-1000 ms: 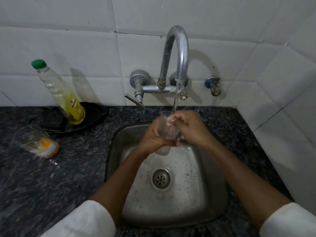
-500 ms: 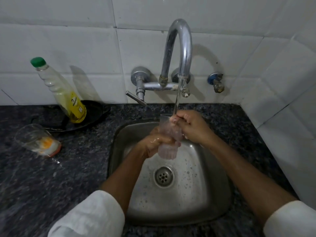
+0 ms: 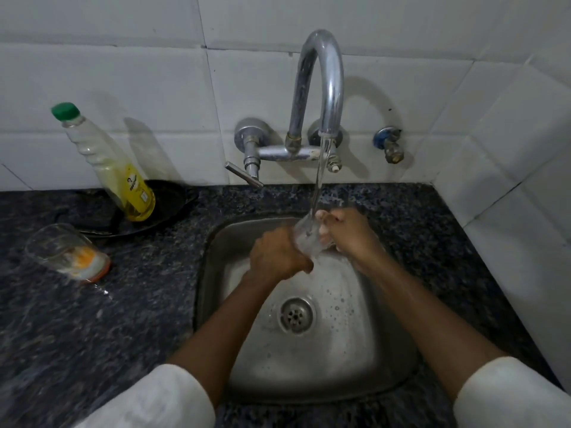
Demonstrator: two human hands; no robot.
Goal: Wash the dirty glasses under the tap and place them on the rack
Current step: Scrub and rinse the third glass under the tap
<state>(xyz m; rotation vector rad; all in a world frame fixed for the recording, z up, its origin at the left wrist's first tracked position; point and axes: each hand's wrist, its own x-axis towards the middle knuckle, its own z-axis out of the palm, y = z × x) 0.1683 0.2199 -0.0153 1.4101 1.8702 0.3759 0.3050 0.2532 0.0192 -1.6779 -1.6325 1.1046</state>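
Since half a second ago we have tipped the clear drinking glass (image 3: 309, 239) toward the chrome gooseneck tap (image 3: 321, 88), and its water stream now runs into the mouth. Our left hand (image 3: 278, 257) is wrapped round the glass above the steel sink (image 3: 216, 242); our right hand (image 3: 346, 233) pinches its rim. Another dirty tumbler with orange residue (image 3: 66, 251) lies on the dark speckled counter (image 3: 77, 319).

Glass (image 3: 307, 239) half-hidden by hands

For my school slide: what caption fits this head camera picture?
Both hands, left and right, hold a glass under the running tap over the sink.
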